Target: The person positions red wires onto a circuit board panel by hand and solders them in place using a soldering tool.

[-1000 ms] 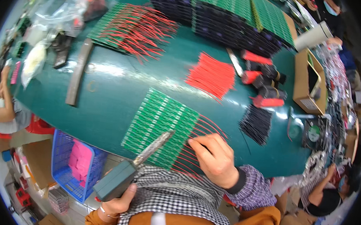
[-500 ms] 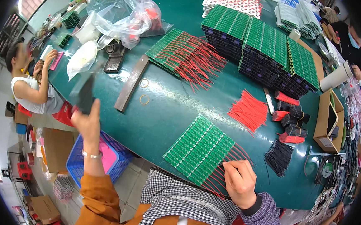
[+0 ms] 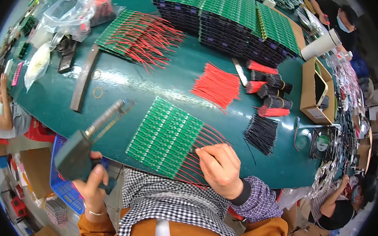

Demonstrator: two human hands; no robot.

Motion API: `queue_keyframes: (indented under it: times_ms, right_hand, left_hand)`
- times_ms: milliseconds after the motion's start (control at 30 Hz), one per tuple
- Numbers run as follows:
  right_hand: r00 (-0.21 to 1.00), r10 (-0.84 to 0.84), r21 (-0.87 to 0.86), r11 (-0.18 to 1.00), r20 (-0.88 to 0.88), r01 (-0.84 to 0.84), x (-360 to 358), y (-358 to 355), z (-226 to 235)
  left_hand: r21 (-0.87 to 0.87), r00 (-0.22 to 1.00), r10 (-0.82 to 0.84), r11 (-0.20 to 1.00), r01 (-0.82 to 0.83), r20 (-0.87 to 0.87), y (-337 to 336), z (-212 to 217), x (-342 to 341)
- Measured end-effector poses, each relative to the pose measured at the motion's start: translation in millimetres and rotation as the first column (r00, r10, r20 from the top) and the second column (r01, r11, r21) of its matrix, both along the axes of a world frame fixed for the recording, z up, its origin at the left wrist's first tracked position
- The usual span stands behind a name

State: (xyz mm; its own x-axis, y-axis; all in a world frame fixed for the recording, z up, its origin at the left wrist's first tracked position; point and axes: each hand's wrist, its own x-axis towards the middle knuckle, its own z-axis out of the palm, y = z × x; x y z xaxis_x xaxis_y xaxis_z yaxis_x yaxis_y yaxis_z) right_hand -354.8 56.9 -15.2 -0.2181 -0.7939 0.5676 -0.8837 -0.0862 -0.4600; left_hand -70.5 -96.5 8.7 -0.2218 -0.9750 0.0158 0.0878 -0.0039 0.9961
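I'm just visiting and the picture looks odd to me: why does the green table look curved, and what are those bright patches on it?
Head view: the fisheye lens bends the green table edge toward the dark round rim. Overhead light glares white on the tabletop and on the clear plastic bag. The left hand with its soldering tool and the right hand look sharp.

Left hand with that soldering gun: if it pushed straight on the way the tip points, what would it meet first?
Probably the bare green table; the gun in the left hand aims up-right, past the board panel. Depth is unclear.
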Motion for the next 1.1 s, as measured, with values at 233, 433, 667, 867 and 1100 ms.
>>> queue_keyframes:
  times_ms: [233,433,667,867,1100]
  right_hand:
    - [0.999,0.027,0.011,1.000,0.021,-0.027,6.3,9.8,-5.9]
    - [0.999,0.050,0.037,0.998,0.006,-0.050,5.8,9.1,-7.3]
    - [0.998,0.055,0.042,0.998,0.007,-0.055,5.2,8.5,-8.6]
    - [0.998,0.056,0.052,0.997,0.018,-0.057,5.5,8.9,-8.1]
    - [0.998,0.053,0.058,0.997,0.026,-0.055,5.9,9.6,-9.5]
  left_hand:
    - [0.231,0.938,-0.318,0.931,0.281,0.138,51.2,-5.7,18.1]
    - [0.191,0.838,-0.366,0.930,0.313,0.406,67.5,-4.0,21.1]
    - [-0.033,0.700,-0.393,0.859,0.510,0.596,63.4,-3.7,15.8]
    - [-0.011,0.703,-0.421,0.854,0.520,0.573,63.0,-4.1,14.9]
    - [-0.011,0.679,-0.428,0.841,0.540,0.596,62.9,-5.4,12.8]
